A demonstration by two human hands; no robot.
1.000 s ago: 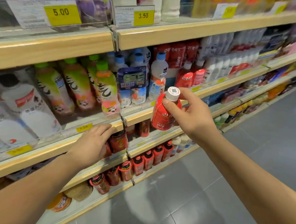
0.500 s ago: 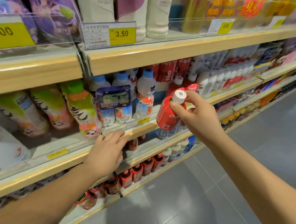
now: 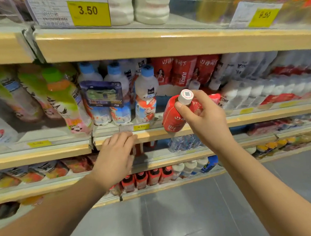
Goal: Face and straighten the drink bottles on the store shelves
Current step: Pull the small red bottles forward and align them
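My right hand (image 3: 204,120) grips a red-labelled bottle (image 3: 172,116) with a white cap by its neck, tilted, in front of the middle shelf's wooden edge (image 3: 243,118). Behind it on that shelf stand blue-capped bottles (image 3: 146,98), red packs (image 3: 182,70) and a row of white-and-red bottles (image 3: 256,92). My left hand (image 3: 115,157) hovers palm down, fingers together, against the same shelf edge, holding nothing. Green-capped bottles (image 3: 61,100) lean at the left of the shelf.
An upper shelf carries white bottles (image 3: 150,5) and a yellow 3.50 price tag (image 3: 89,12). Lower shelves hold small red bottles (image 3: 148,179) and mixed drinks. Grey tiled floor (image 3: 194,216) lies below, between my arms.
The view has risen and closed in on the shelves. My right hand has carried the red bottle up toward the middle shelf; my left hand has risen to that shelf's front edge.
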